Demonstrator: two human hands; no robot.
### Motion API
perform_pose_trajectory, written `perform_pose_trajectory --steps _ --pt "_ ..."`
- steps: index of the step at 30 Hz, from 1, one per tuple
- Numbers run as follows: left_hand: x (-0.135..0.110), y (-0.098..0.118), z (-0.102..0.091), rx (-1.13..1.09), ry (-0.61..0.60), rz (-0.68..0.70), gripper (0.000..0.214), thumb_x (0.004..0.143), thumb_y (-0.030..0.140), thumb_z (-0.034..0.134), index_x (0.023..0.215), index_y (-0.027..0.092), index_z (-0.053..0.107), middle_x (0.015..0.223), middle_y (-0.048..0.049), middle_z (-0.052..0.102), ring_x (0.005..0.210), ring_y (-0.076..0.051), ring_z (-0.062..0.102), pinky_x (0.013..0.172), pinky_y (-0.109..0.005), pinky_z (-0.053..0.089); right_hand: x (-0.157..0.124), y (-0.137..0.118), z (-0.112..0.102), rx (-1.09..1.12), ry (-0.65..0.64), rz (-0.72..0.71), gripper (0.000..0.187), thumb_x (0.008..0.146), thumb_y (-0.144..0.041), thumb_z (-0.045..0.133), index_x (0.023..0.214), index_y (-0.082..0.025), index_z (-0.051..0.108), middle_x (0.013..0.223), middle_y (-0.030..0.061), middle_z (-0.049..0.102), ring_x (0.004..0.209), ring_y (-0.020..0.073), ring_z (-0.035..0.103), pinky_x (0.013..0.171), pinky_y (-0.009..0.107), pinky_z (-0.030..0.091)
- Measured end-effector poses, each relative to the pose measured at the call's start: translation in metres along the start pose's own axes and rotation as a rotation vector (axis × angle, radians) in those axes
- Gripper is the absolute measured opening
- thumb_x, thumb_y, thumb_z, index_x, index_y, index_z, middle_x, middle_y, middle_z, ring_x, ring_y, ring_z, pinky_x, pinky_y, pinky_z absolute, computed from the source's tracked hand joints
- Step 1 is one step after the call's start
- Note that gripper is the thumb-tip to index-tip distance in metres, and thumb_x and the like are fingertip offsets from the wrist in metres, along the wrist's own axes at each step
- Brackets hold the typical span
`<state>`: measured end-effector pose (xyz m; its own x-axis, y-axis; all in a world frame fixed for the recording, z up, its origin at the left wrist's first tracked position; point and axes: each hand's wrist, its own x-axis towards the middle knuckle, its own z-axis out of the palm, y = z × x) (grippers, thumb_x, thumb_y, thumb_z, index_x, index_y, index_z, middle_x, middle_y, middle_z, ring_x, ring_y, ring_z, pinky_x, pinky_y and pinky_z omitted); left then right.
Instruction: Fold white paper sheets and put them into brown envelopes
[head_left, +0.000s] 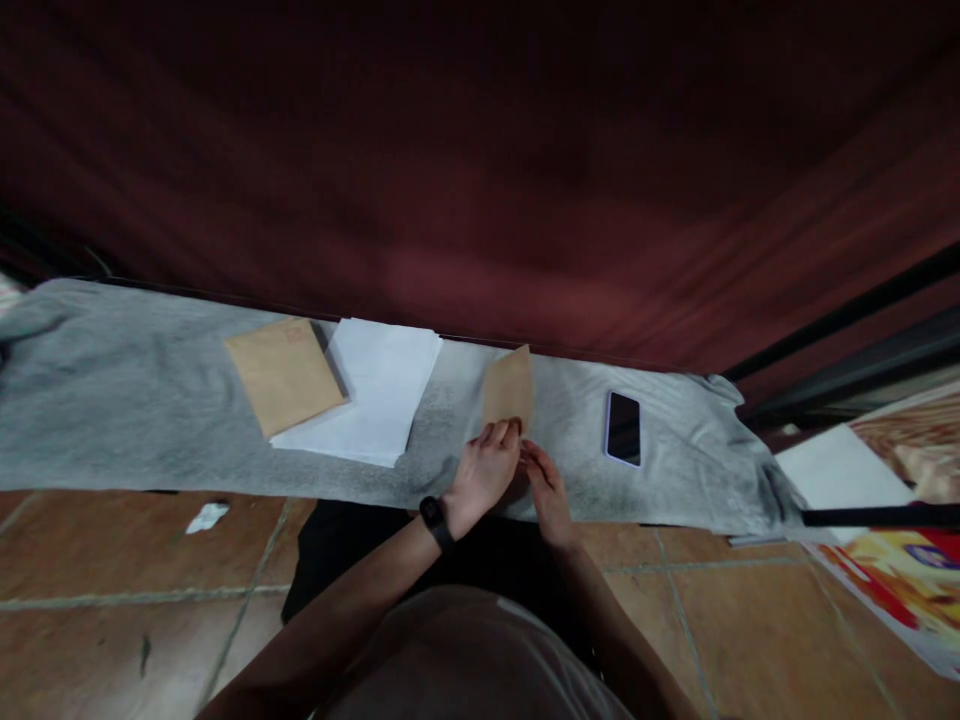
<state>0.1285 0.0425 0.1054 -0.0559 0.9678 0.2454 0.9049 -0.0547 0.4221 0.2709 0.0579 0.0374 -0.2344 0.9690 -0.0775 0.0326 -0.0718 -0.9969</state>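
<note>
A brown paper envelope (508, 388) stands tilted up from the grey cloth, its lower end at my fingers. My left hand (489, 465), with a black band on its wrist, is closed on the envelope's lower edge. Close beside it, my right hand (549, 492) is closed too, its thumb and fingertips pinched at the same lower end. The part of the envelope below the fingers is mostly hidden. Left of my hands lie a stack of white paper sheets (382, 390) and a pile of brown envelopes (286, 375) that overlaps the sheets.
The grey cloth (135, 400) covers a long narrow surface. A phone (623, 429) lies right of my hands. Behind hangs a dark red curtain (480, 200). Black bars (885, 516) and a colourful printed box (900, 580) are at the right. A white scrap (207, 517) lies on the tiled floor.
</note>
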Motion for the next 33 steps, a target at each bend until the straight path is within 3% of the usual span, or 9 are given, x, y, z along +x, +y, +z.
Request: perform_pose_trajectory --steps 6,10,14,18,20,22,25,28,33 --pt "0.014 -0.005 -0.007 -0.968 0.266 -0.455 0.026 0.096 0.034 0.052 0.105 0.016 0.069 0.092 -0.0064 0.073 0.074 -0.016 0.067 0.062 -0.026 0.052 0.004 -0.008 0.005 0.170 -0.014 0.128 0.057 0.091 -0.063 0.059 0.128 -0.020 0.064 0.113 0.0104 0.076 0.092 0.0243 0.074 0.089 0.043 0.061" --pt "0.006 -0.009 0.009 -1.514 0.330 -0.729 0.037 0.074 0.041 0.078 0.098 0.016 0.069 0.098 -0.0064 0.075 0.075 -0.015 0.069 0.063 -0.025 0.055 0.009 -0.017 0.011 0.290 -0.003 0.184 0.054 0.082 -0.063 0.071 0.115 -0.020 0.068 0.094 0.0050 0.075 0.076 0.0189 0.071 0.072 0.032 0.060" --pt "-0.011 -0.013 0.027 -1.621 0.296 -0.919 0.042 0.059 0.039 0.090 0.083 0.015 0.066 0.077 -0.0027 0.073 0.063 -0.013 0.067 0.065 -0.027 0.057 0.016 -0.019 0.013 0.277 0.051 0.212 0.046 0.072 -0.054 0.077 0.102 -0.020 0.069 0.075 -0.0017 0.069 0.060 0.0137 0.061 0.057 0.026 0.055" --pt "-0.034 -0.020 0.038 -1.527 0.013 -0.980 0.043 0.070 0.052 0.083 0.078 0.013 0.068 0.071 -0.0097 0.074 0.062 -0.018 0.070 0.060 -0.028 0.057 0.023 -0.009 0.005 0.098 0.025 0.229 0.037 0.073 -0.047 0.070 0.098 -0.020 0.069 0.068 -0.0044 0.065 0.054 0.0123 0.056 0.051 0.023 0.050" --pt "-0.044 -0.023 0.042 -1.381 -0.131 -0.895 0.048 0.080 0.060 0.071 0.078 0.012 0.070 0.068 -0.0109 0.073 0.058 -0.020 0.069 0.056 -0.030 0.056 0.024 -0.003 -0.001 -0.024 0.013 0.212 0.034 0.079 -0.044 0.064 0.103 -0.021 0.069 0.066 -0.0048 0.063 0.052 0.0127 0.055 0.050 0.023 0.048" --pt "-0.051 -0.023 0.046 -1.136 -0.138 -0.693 0.050 0.090 0.062 0.058 0.082 0.014 0.072 0.070 -0.0107 0.074 0.061 -0.022 0.071 0.060 -0.034 0.059 0.025 0.002 -0.008 -0.173 0.003 0.160 0.033 0.085 -0.040 0.057 0.110 -0.022 0.068 0.067 -0.0043 0.064 0.053 0.0134 0.057 0.052 0.023 0.048" --pt "-0.053 -0.025 0.050 -0.668 -0.029 -0.235 0.043 0.100 0.049 0.045 0.112 0.018 0.073 0.114 -0.0130 0.077 0.109 -0.026 0.072 0.097 -0.042 0.057 0.027 0.006 -0.013 -0.427 0.007 0.042 0.035 0.090 -0.029 0.050 0.119 -0.022 0.067 0.080 0.0001 0.071 0.066 0.0156 0.065 0.063 0.025 0.052" --pt "-0.051 -0.031 0.056 -0.214 -0.046 0.126 0.050 0.102 0.037 0.043 0.147 0.017 0.052 0.155 -0.0124 0.051 0.148 -0.026 0.041 0.121 -0.047 0.037 0.028 0.007 -0.014 -0.561 0.023 0.023 0.037 0.092 -0.022 0.047 0.124 -0.020 0.066 0.083 0.0027 0.073 0.071 0.0177 0.068 0.069 0.027 0.053" --pt "-0.054 -0.043 0.069 0.141 -0.073 0.285 0.065 0.100 0.035 0.045 0.160 0.012 0.031 0.162 -0.0154 0.039 0.152 -0.027 0.034 0.124 -0.047 0.033 0.019 0.002 -0.010 -0.979 0.087 -0.073 0.046 0.097 -0.019 0.048 0.143 -0.014 0.054 0.110 0.0140 0.074 0.100 0.0262 0.071 0.089 0.037 0.055"
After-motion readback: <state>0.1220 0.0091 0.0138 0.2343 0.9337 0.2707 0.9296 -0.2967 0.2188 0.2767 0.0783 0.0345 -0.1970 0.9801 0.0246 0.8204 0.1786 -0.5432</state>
